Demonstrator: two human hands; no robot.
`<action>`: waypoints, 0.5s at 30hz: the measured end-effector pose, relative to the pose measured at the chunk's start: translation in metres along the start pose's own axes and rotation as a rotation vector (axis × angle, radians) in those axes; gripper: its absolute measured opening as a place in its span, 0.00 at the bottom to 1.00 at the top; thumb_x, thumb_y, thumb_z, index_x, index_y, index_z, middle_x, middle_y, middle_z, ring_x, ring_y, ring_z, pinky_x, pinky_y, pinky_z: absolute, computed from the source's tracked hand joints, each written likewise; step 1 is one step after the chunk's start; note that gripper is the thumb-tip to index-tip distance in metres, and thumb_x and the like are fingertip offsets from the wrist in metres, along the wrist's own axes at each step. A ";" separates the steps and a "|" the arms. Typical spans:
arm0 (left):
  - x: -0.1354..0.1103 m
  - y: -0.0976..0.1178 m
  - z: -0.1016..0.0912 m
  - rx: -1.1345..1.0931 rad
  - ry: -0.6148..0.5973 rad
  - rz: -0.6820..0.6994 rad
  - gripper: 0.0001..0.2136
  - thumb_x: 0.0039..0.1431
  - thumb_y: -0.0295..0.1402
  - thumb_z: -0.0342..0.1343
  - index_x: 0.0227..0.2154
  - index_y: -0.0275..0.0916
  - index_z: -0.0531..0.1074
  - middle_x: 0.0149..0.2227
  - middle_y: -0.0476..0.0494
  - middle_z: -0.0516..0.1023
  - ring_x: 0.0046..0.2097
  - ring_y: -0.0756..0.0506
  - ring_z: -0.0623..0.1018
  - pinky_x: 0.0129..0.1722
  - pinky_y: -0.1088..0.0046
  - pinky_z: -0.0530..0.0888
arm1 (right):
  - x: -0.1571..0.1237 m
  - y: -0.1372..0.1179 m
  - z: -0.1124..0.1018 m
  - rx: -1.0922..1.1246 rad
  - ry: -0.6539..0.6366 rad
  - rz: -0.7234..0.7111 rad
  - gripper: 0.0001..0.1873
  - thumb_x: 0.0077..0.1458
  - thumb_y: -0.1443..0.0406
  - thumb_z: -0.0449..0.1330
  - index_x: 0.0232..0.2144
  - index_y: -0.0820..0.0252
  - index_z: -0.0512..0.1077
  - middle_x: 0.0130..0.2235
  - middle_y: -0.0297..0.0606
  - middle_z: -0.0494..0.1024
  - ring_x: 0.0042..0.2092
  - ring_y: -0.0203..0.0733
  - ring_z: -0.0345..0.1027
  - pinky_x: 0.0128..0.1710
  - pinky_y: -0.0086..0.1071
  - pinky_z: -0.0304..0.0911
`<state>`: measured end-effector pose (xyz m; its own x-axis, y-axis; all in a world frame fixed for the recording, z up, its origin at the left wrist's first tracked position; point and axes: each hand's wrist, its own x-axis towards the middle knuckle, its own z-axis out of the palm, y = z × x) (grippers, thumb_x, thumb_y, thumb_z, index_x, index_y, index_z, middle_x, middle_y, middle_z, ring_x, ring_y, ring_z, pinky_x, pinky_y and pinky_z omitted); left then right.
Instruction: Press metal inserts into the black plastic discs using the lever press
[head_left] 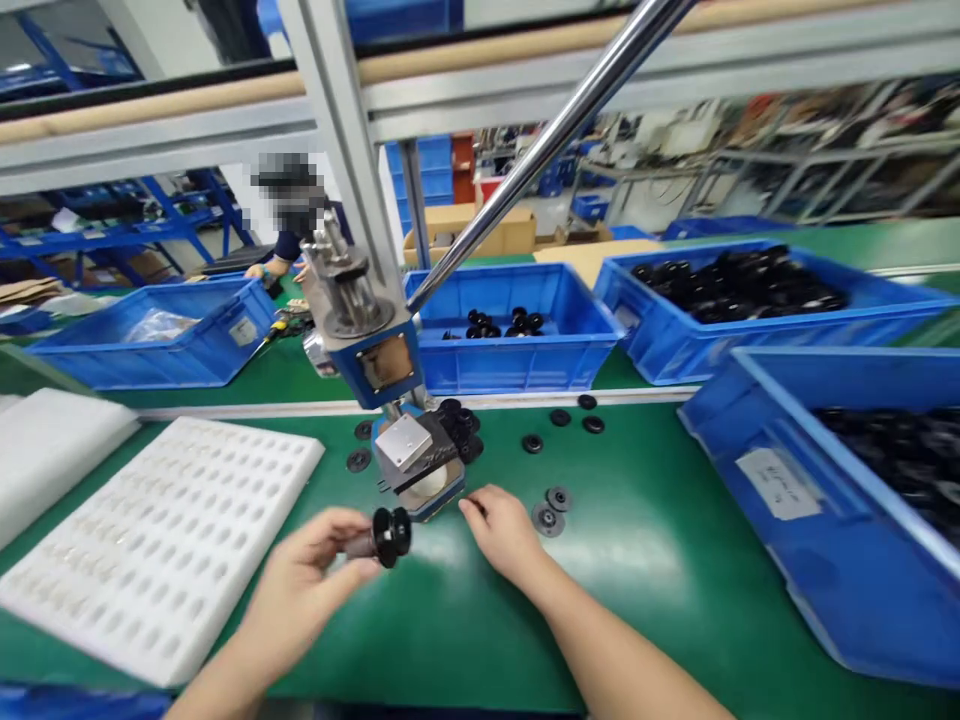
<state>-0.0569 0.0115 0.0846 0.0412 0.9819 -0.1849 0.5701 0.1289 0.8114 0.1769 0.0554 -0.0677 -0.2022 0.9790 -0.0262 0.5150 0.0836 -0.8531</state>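
Observation:
My left hand (311,570) is closed on a black round part (388,537) with a short stem, held just in front of a small hand press (390,400). My right hand (501,532) rests on the green table by the press base, fingers curled, fingertips near the white seat (431,483) under the press block. Whether it holds anything is hidden. Two black discs (553,510) lie just right of that hand. More black discs (559,417) are scattered behind the press. The press's long steel lever (555,130) rises to the upper right.
A white foam tray (161,540) with rows of sockets lies at left. Blue bins of black parts stand behind (510,355) and at right (817,520), (750,330). Another person's hands (270,268) work at a far blue bin (161,350).

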 end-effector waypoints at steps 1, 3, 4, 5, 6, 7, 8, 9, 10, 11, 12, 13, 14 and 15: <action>0.008 0.012 -0.011 -0.001 0.051 0.002 0.17 0.52 0.41 0.66 0.42 0.39 0.76 0.37 0.41 0.82 0.38 0.41 0.81 0.39 0.67 0.77 | 0.001 -0.002 0.000 -0.015 0.007 0.002 0.14 0.64 0.59 0.54 0.35 0.59 0.77 0.37 0.40 0.79 0.39 0.40 0.71 0.41 0.31 0.61; 0.026 0.041 -0.027 -0.011 0.172 0.048 0.19 0.48 0.43 0.68 0.40 0.38 0.77 0.34 0.42 0.81 0.34 0.43 0.79 0.33 0.70 0.76 | 0.002 -0.007 -0.002 -0.037 0.021 0.014 0.13 0.63 0.61 0.54 0.33 0.59 0.77 0.36 0.39 0.79 0.38 0.39 0.71 0.39 0.30 0.60; 0.035 0.056 -0.031 -0.026 0.237 0.076 0.20 0.45 0.44 0.69 0.39 0.37 0.77 0.32 0.43 0.80 0.32 0.44 0.79 0.32 0.71 0.76 | 0.003 -0.011 -0.003 -0.042 0.027 0.021 0.13 0.63 0.62 0.55 0.32 0.59 0.77 0.35 0.39 0.79 0.37 0.39 0.71 0.39 0.30 0.60; 0.044 0.071 -0.031 -0.043 0.292 0.106 0.20 0.43 0.45 0.70 0.37 0.37 0.78 0.31 0.44 0.80 0.32 0.45 0.78 0.31 0.72 0.76 | 0.003 -0.013 -0.005 -0.043 0.031 0.029 0.12 0.62 0.63 0.55 0.32 0.59 0.77 0.34 0.39 0.79 0.37 0.39 0.71 0.38 0.29 0.59; 0.052 0.084 -0.030 -0.058 0.332 0.132 0.20 0.41 0.45 0.70 0.35 0.38 0.78 0.31 0.44 0.79 0.32 0.45 0.78 0.32 0.72 0.76 | 0.004 -0.016 -0.006 -0.041 0.032 0.035 0.12 0.62 0.63 0.55 0.31 0.59 0.77 0.33 0.38 0.78 0.36 0.39 0.71 0.37 0.29 0.59; 0.059 0.095 -0.027 -0.064 0.352 0.154 0.20 0.39 0.46 0.70 0.33 0.38 0.78 0.31 0.45 0.79 0.33 0.45 0.78 0.33 0.72 0.76 | 0.004 -0.018 -0.008 -0.035 0.031 0.041 0.12 0.61 0.63 0.56 0.30 0.59 0.77 0.33 0.38 0.78 0.36 0.39 0.71 0.36 0.29 0.59; 0.065 0.103 -0.023 -0.061 0.360 0.171 0.20 0.38 0.46 0.70 0.31 0.38 0.77 0.32 0.44 0.80 0.34 0.44 0.78 0.34 0.71 0.76 | 0.004 -0.019 -0.009 -0.028 0.030 0.046 0.11 0.61 0.64 0.56 0.30 0.59 0.77 0.33 0.38 0.78 0.35 0.39 0.71 0.36 0.29 0.58; 0.071 0.108 -0.019 -0.050 0.360 0.180 0.20 0.37 0.47 0.70 0.30 0.39 0.77 0.34 0.44 0.80 0.35 0.44 0.78 0.34 0.71 0.77 | 0.005 -0.020 -0.010 -0.021 0.029 0.051 0.11 0.61 0.64 0.57 0.30 0.59 0.77 0.32 0.38 0.78 0.35 0.39 0.71 0.36 0.29 0.58; 0.076 0.110 -0.014 -0.036 0.353 0.182 0.20 0.36 0.47 0.70 0.29 0.39 0.77 0.36 0.43 0.81 0.36 0.43 0.79 0.34 0.70 0.77 | 0.005 -0.021 -0.011 -0.013 0.028 0.056 0.11 0.60 0.64 0.57 0.30 0.59 0.77 0.32 0.38 0.78 0.36 0.39 0.71 0.36 0.29 0.58; 0.080 0.110 -0.010 -0.027 0.339 0.175 0.20 0.37 0.48 0.70 0.30 0.39 0.76 0.38 0.42 0.81 0.37 0.42 0.79 0.35 0.70 0.77 | 0.005 -0.021 -0.012 -0.006 0.028 0.061 0.11 0.60 0.65 0.57 0.30 0.59 0.78 0.33 0.38 0.78 0.36 0.39 0.71 0.37 0.29 0.58; 0.083 0.107 -0.007 -0.025 0.318 0.163 0.21 0.38 0.49 0.69 0.31 0.39 0.76 0.39 0.41 0.82 0.38 0.41 0.79 0.35 0.69 0.77 | 0.006 -0.021 -0.012 0.001 0.029 0.066 0.11 0.60 0.65 0.57 0.30 0.59 0.78 0.33 0.38 0.78 0.36 0.40 0.72 0.37 0.30 0.58; 0.087 0.104 -0.004 -0.029 0.291 0.152 0.21 0.39 0.49 0.68 0.32 0.39 0.76 0.40 0.40 0.82 0.38 0.41 0.80 0.36 0.67 0.78 | 0.007 -0.020 -0.012 0.007 0.031 0.071 0.11 0.60 0.65 0.57 0.30 0.60 0.78 0.33 0.39 0.78 0.36 0.40 0.72 0.37 0.30 0.58; 0.089 0.101 -0.002 -0.038 0.258 0.147 0.21 0.42 0.50 0.67 0.34 0.39 0.76 0.40 0.39 0.82 0.39 0.40 0.80 0.39 0.66 0.78 | 0.007 -0.019 -0.011 0.014 0.032 0.075 0.11 0.59 0.66 0.57 0.30 0.60 0.78 0.33 0.39 0.78 0.36 0.40 0.72 0.37 0.30 0.58; 0.091 0.097 0.000 -0.051 0.226 0.154 0.22 0.43 0.50 0.67 0.35 0.38 0.76 0.41 0.38 0.83 0.41 0.39 0.81 0.42 0.64 0.78 | 0.008 -0.019 -0.011 0.021 0.034 0.079 0.11 0.59 0.66 0.57 0.30 0.60 0.79 0.32 0.40 0.78 0.36 0.41 0.72 0.37 0.30 0.58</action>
<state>0.0024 0.1136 0.1469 -0.0635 0.9958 0.0664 0.5290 -0.0228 0.8483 0.1747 0.0633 -0.0465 -0.1332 0.9882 -0.0760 0.5108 0.0027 -0.8597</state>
